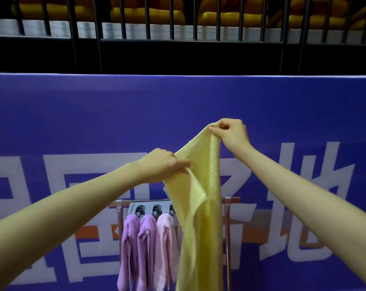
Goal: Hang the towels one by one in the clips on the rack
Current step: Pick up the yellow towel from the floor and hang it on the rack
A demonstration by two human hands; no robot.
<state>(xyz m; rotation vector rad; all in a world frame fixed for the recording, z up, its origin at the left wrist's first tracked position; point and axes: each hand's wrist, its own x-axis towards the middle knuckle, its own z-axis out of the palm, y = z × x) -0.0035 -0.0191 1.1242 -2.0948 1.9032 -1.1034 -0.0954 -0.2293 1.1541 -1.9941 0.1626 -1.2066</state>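
A yellow towel (201, 217) hangs in front of me, held up in the air. My right hand (232, 134) pinches its top corner at the highest point. Lower and to the left, my left hand (164, 165) grips the towel's upper edge. Below stands the rack (227, 208), a metal frame bearing a grey clip bar (148, 208). Two purple towels (129, 248) (145, 250) and a pink towel (164, 248) hang from its left three clips. The yellow towel hides the right part of the clip bar.
A blue banner wall (93, 122) with large white characters stands right behind the rack. Above it runs a black railing (123, 36) with yellow seats (148, 11) beyond.
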